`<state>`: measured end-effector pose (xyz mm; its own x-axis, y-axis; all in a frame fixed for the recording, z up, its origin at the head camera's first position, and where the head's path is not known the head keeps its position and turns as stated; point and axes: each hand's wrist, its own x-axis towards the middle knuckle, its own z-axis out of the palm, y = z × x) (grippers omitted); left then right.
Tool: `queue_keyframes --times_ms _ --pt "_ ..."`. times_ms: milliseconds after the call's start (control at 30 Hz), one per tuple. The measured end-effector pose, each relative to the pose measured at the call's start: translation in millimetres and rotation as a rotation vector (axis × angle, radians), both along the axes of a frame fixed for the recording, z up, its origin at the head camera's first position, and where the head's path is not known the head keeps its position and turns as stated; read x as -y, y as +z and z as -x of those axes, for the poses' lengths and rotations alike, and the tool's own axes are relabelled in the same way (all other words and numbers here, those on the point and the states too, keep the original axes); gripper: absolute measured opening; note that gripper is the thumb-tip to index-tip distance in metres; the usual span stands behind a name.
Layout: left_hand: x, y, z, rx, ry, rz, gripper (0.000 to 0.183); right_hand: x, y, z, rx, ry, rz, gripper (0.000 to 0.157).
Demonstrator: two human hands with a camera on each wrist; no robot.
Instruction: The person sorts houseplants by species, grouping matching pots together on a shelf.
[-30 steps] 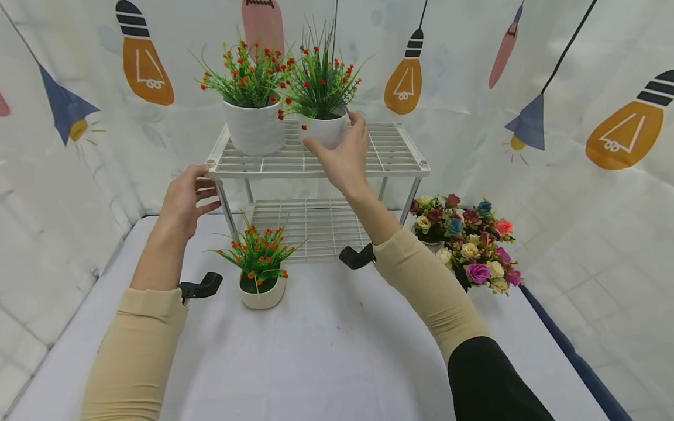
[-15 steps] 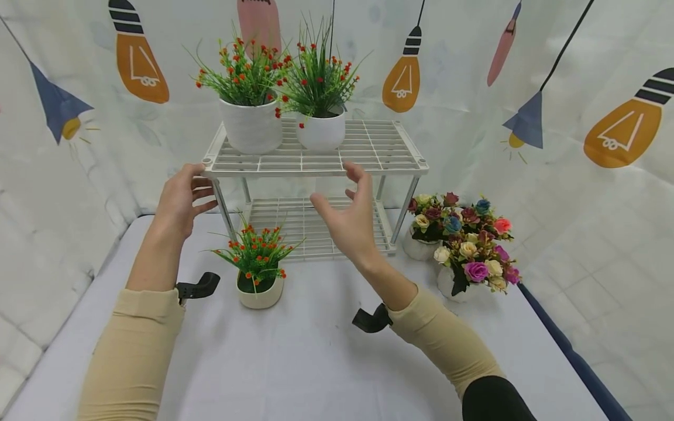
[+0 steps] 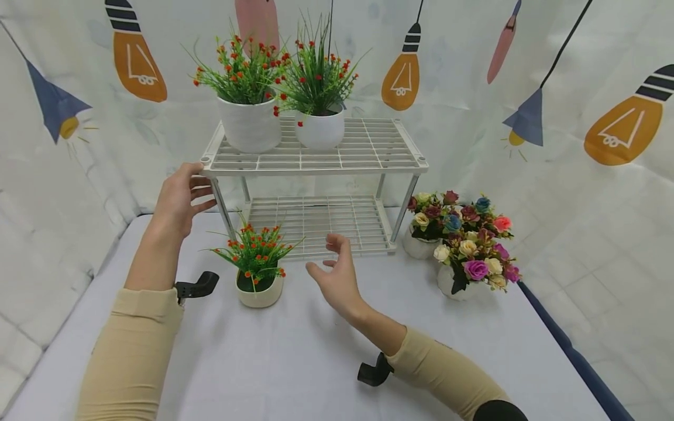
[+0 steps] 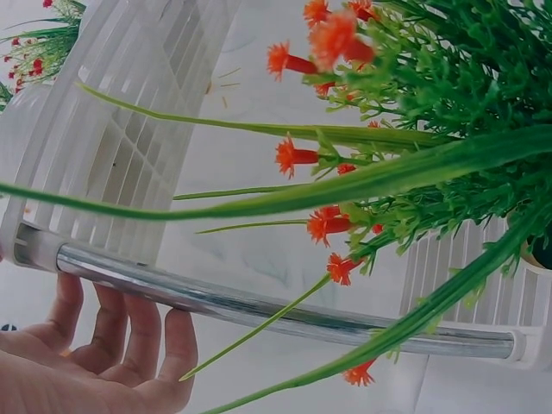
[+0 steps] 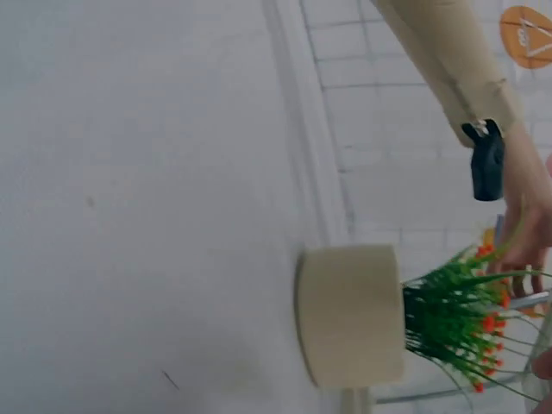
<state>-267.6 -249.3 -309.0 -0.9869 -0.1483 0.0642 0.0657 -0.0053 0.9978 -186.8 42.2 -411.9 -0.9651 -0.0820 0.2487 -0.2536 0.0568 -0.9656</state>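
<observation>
My left hand (image 3: pixel 179 196) holds the front left corner of a white two-tier wire shelf (image 3: pixel 389 140). In the left wrist view its fingers (image 4: pixel 142 332) bend behind the metal leg (image 4: pixel 259 306). My right hand (image 3: pixel 337 280) hovers over the table in front of the lower tier, fingers apart and holding nothing. Left of it, a cream pot (image 3: pixel 260 295) with grassy, orange-flowered foliage stands on the table; the right wrist view shows this cream pot (image 5: pixel 352 317) sideways. On the top tier, two white flowerpots (image 3: pixel 250 128) with similar plants stand side by side.
Two white pots (image 3: pixel 451 285) of artificial roses stand right of the shelf. The lower tier (image 3: pixel 316 219) lies low, close behind the cream pot. White cloth covers the table (image 3: pixel 295 362), and a curtain printed with light bulbs (image 3: pixel 401 82) hangs behind.
My right hand has let go of the right-hand white flowerpot on the top tier and come down and toward me. My left hand stays at the shelf corner.
</observation>
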Motion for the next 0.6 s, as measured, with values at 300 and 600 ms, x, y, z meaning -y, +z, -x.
queue_keyframes --times_ms 300,600 --pt "0.1 -0.7 0.6 0.003 0.002 -0.013 0.045 35.1 -41.3 -16.0 0.232 0.072 -0.004 0.068" --pt "0.8 -0.6 1.5 -0.006 -0.005 -0.023 0.04 74.4 -57.3 -9.3 0.239 0.038 -0.079 0.089"
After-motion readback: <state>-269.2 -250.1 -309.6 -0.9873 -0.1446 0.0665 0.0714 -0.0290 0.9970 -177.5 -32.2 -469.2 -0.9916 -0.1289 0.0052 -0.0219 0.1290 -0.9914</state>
